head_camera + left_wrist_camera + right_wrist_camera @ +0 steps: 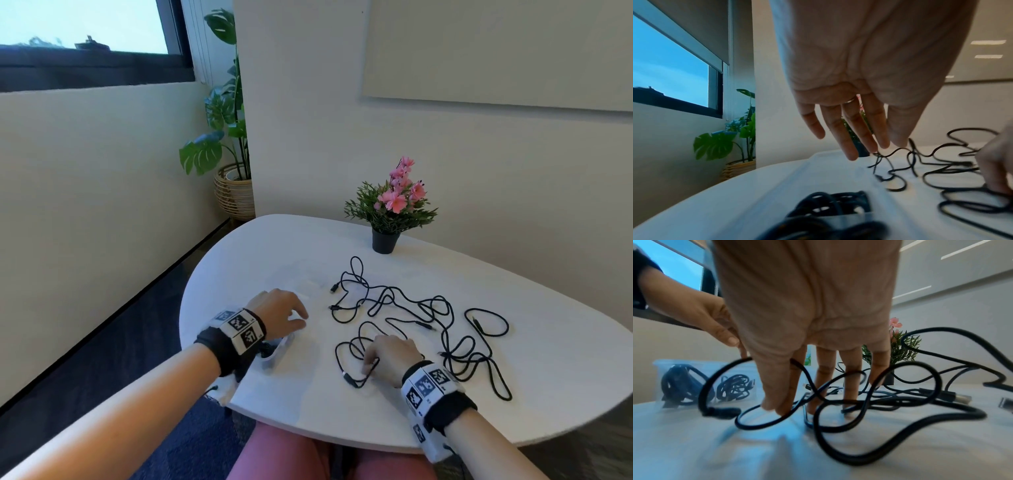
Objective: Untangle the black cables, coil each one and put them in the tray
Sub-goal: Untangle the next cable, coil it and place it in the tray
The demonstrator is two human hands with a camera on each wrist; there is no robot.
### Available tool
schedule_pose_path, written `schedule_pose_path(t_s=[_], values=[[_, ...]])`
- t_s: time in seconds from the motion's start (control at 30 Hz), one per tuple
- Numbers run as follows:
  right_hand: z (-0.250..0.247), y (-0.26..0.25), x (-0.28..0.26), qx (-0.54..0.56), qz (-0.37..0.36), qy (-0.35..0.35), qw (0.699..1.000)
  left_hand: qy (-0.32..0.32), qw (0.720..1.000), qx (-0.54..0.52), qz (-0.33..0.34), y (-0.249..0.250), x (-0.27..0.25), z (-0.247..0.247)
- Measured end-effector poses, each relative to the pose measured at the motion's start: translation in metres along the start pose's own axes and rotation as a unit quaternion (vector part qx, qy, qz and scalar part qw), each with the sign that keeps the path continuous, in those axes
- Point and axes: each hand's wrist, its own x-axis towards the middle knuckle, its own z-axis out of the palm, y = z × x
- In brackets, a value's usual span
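Observation:
A tangle of black cables sprawls over the right half of the white table. My right hand reaches down into its near-left part; in the right wrist view the thumb and forefinger pinch a strand of the cables, and loops stand up around the fingers. My left hand hovers with straight, relaxed fingers above a clear plastic tray, holding nothing. Coiled black cables lie inside the tray, two bundles showing through its wall.
A small black pot of pink flowers stands at the back of the table, just beyond the tangle. Loose plugs lie at the tangle's left edge. The table's curved front edge runs close to my lap. A large potted plant stands on the floor.

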Motion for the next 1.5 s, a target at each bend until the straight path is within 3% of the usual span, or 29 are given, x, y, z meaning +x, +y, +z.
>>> schedule_pose_path(t_s=[0.1, 0.23, 0.3, 0.43, 0.5, 0.6, 0.87, 0.93, 1.03, 1.13, 1.27, 1.4, 1.5], values=[[-0.012, -0.001, 0.000, 0.125, -0.018, 0.030, 0.992, -0.009, 0.997, -0.070, 0.035, 0.021, -0.002, 0.008], [-0.034, -0.011, -0.009, 0.308, -0.057, 0.083, 0.946, -0.076, 0.982, -0.144, 0.091, 0.054, -0.008, 0.022], [-0.042, -0.012, -0.013, 0.341, -0.054, 0.132, 0.929, -0.069, 0.971, -0.217, 0.071, 0.063, -0.009, 0.022], [-0.050, -0.004, -0.017, 0.412, -0.008, 0.202, 0.889, -0.048, 0.868, -0.494, 0.015, 0.066, -0.019, 0.005], [-0.051, -0.002, -0.018, 0.443, -0.002, 0.212, 0.871, -0.012, 0.868, -0.494, 0.040, 0.065, -0.025, 0.000], [-0.049, -0.008, -0.017, 0.447, -0.022, 0.207, 0.870, 0.055, 0.911, -0.403, 0.060, 0.068, -0.026, -0.003], [-0.040, -0.023, -0.019, 0.387, -0.099, 0.204, 0.894, 0.035, 0.936, -0.344, 0.063, 0.073, -0.033, -0.008], [-0.034, -0.024, -0.016, 0.357, -0.109, 0.195, 0.907, 0.053, 0.920, -0.384, 0.052, 0.074, -0.034, -0.010], [-0.027, -0.020, -0.015, 0.262, -0.092, 0.193, 0.941, 0.148, 0.852, -0.501, 0.042, 0.063, -0.038, -0.023], [-0.030, -0.010, -0.018, 0.301, -0.081, 0.194, 0.930, 0.214, 0.823, -0.527, 0.003, 0.040, -0.044, -0.035], [-0.048, -0.005, -0.025, 0.470, -0.094, 0.180, 0.859, 0.248, 0.817, -0.518, -0.047, 0.004, -0.053, -0.036], [-0.057, 0.013, -0.030, 0.450, -0.081, 0.207, 0.865, 0.263, 0.822, -0.494, -0.104, -0.034, -0.066, -0.028], [-0.058, 0.020, -0.033, 0.426, -0.065, 0.279, 0.858, 0.204, 0.858, -0.459, -0.106, -0.045, -0.078, -0.018]])
